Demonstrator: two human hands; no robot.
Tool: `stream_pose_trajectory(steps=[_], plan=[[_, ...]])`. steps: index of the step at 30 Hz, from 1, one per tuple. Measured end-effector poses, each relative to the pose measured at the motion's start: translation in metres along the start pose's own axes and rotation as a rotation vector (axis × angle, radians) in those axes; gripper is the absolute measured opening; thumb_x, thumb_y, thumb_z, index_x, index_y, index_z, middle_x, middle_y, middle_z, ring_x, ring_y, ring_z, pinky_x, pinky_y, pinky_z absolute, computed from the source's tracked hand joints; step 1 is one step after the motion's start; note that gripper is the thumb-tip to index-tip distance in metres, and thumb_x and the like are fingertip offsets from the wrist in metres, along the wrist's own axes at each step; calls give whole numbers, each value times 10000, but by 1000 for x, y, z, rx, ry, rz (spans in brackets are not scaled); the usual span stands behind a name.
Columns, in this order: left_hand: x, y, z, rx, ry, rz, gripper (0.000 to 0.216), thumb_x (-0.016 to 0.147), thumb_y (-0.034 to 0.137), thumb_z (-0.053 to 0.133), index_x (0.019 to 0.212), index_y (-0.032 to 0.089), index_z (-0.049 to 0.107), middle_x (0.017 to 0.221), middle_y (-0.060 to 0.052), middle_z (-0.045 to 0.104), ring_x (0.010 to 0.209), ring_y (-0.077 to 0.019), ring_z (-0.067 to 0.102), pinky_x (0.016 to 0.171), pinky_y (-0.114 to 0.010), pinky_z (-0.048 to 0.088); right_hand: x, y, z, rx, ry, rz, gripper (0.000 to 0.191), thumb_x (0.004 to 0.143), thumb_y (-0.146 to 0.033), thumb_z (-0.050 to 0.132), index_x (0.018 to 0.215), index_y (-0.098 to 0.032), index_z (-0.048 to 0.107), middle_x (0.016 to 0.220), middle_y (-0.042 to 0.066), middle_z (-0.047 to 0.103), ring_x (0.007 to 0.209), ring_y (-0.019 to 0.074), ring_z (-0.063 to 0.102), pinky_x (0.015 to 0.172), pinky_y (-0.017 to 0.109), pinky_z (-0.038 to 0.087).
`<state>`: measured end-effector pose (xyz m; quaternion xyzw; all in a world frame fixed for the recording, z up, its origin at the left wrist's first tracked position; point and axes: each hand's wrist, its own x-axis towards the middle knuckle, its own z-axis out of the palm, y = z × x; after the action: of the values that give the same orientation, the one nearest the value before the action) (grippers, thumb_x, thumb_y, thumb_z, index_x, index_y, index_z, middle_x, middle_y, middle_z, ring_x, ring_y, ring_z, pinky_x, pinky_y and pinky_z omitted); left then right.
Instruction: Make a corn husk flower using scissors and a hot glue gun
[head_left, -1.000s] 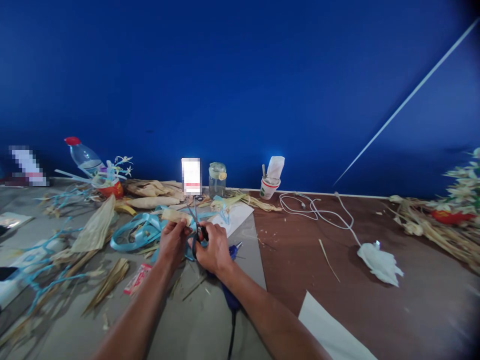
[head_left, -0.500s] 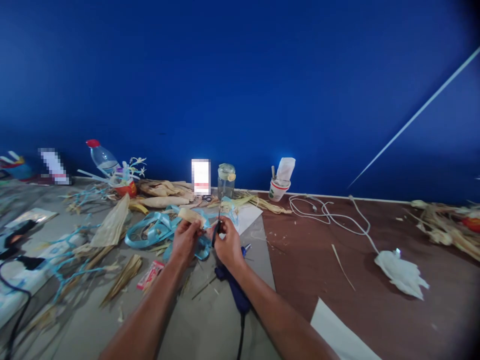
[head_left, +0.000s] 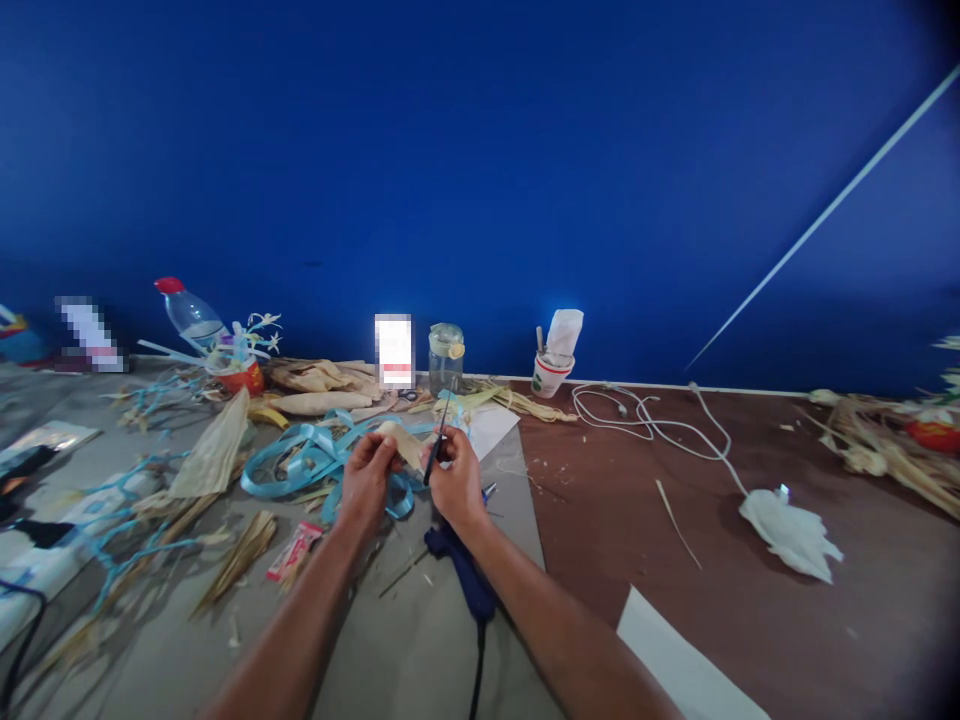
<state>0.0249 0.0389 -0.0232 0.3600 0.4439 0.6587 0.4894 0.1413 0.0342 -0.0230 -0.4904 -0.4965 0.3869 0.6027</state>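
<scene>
Between the fingers of my left hand [head_left: 367,472] is a pale piece of dried corn husk [head_left: 405,442], its free end reaching toward the right hand. My right hand [head_left: 456,480] is closed on black-handled scissors [head_left: 435,448], blades pointing up and away beside the husk. Whether the blades touch the husk I cannot tell. Under and left of the hands lies a loose coil of shiny light-blue ribbon [head_left: 289,460]. Just below my right wrist a dark blue glue gun [head_left: 469,580] rests on the grey mat, its cord running toward me.
A glass jar [head_left: 447,360] and a paper cup [head_left: 553,372] stand along the blue wall. Dried husks [head_left: 322,380] pile at the back left, near a tilted bottle [head_left: 191,315]. A white cable [head_left: 675,428] and crumpled tissue [head_left: 791,535] lie on the right.
The husk has turned so its free end now slopes down toward the scissors. Both hands stay close together, and the whole view has shifted slightly.
</scene>
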Motion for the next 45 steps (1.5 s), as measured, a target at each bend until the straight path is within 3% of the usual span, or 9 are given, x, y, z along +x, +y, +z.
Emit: stream_pose_trajectory(steps=[8,23,29,33,35,40,45], plan=[[2,4,1,-115,48,-13,213,646,323,760,715,167,632,568,50,544,497,-64,444,492,-188,338,0,-3,0,9,-35,30,345,688,-259,594,1011,-147,553,694,2,615,620,157,576,624,285,479],[-2,12,8,-45,80,-10,250,630,379,720,652,188,561,547,54,476,484,-83,408,488,-221,331,-1,0,2,73,-43,67,330,672,-270,612,981,-175,547,688,-10,630,605,148,597,608,271,497],[-5,5,6,-9,1,5,313,694,476,694,700,186,575,587,44,506,503,-82,423,509,-218,341,0,-1,2,70,-36,73,324,680,-268,596,985,-176,538,648,-30,602,574,134,574,575,253,482],[-5,-2,3,63,-90,14,357,655,459,740,850,175,647,681,18,596,556,-97,480,542,-223,380,0,-3,1,72,-27,61,317,666,-264,581,965,-170,537,676,-21,603,590,138,577,588,262,484],[-4,-5,1,117,-103,-3,352,629,440,760,833,169,662,684,8,620,570,-112,503,555,-233,396,0,-4,1,76,-37,60,321,669,-275,588,967,-169,536,688,-14,611,601,144,585,596,267,488],[-1,-7,-2,231,-31,-41,298,624,449,751,630,173,639,547,20,561,517,-111,473,512,-231,368,-1,0,2,57,-28,52,339,710,-302,597,1014,-164,537,722,3,635,646,157,607,649,285,507],[2,-8,-6,182,40,-96,309,634,454,743,649,168,626,536,31,537,482,-94,442,464,-214,324,2,5,-4,-65,-11,-71,338,771,-290,588,1083,-162,572,833,54,668,753,182,615,732,318,503]])
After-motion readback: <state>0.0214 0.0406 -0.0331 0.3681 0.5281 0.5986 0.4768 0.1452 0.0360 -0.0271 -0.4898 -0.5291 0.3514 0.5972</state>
